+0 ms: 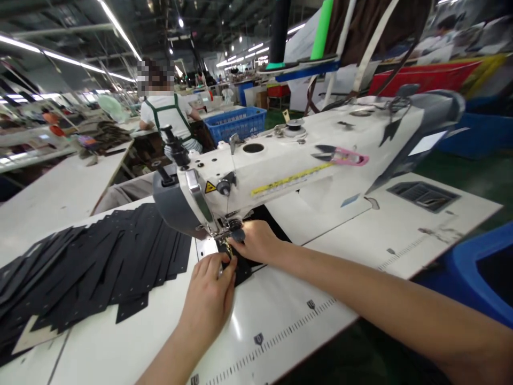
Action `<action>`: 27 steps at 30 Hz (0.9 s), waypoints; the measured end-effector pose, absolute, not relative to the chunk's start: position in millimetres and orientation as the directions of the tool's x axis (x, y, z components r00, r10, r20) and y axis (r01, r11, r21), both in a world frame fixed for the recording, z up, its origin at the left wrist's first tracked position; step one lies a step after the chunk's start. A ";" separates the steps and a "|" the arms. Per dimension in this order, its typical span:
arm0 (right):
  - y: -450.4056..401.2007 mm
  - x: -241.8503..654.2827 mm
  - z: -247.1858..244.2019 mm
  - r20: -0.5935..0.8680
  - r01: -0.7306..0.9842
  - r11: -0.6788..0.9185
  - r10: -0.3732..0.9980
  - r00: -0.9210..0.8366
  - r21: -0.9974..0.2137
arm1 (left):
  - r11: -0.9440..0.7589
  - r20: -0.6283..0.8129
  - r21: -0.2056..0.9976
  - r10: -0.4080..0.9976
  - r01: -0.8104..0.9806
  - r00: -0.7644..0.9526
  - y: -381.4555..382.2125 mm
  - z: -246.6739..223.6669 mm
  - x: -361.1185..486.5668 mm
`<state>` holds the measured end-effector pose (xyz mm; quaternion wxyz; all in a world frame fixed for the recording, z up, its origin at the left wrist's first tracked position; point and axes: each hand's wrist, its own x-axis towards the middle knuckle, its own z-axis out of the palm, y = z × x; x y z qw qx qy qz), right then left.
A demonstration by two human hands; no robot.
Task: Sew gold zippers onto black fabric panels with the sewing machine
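Observation:
A white sewing machine (304, 155) stands on a white table. Under its needle area lies a black piece of material (242, 270), partly covered by my hands. My left hand (210, 289) is at the front left of the needle, its thumb and index finger pressed together at the edge of the black piece. Close beside the presser foot, my right hand (258, 241) rests on the same piece with its fingers bent; its fingertips are partly hidden. Something small and gold-coloured (228, 248) shows between the hands.
Many black strips (100, 262) are piled left of the machine. Pink-handled snips (348, 156) lie on the machine arm. A blue bin (476, 262) stands at the right, a blue basket (236, 124) behind. A person (168, 115) sits beyond the machine.

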<state>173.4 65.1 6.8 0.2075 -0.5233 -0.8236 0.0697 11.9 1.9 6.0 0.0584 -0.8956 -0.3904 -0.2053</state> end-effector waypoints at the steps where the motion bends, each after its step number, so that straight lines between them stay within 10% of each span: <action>1: 64.5 173.8 7.5 0.256 0.833 0.436 0.896 -0.364 -0.341 | -0.684 0.407 0.060 0.682 0.727 0.608 1.2 6.2 12.3; 14: 72.0 153.7 0.5 0.161 0.916 0.186 0.978 -0.136 -0.357 | -0.648 0.353 0.123 0.737 0.752 0.577 -1.2 5.2 13.7; 22: 10.6 186.5 1.0 0.366 0.650 0.717 0.693 -0.621 -0.254 | -0.564 0.443 0.120 0.767 0.817 0.464 -17.9 2.7 5.2; 27: -1.9 188.1 -6.7 0.373 0.609 0.759 0.647 -0.665 -0.231 | -0.619 0.419 0.119 0.740 0.776 0.526 -20.1 1.5 3.5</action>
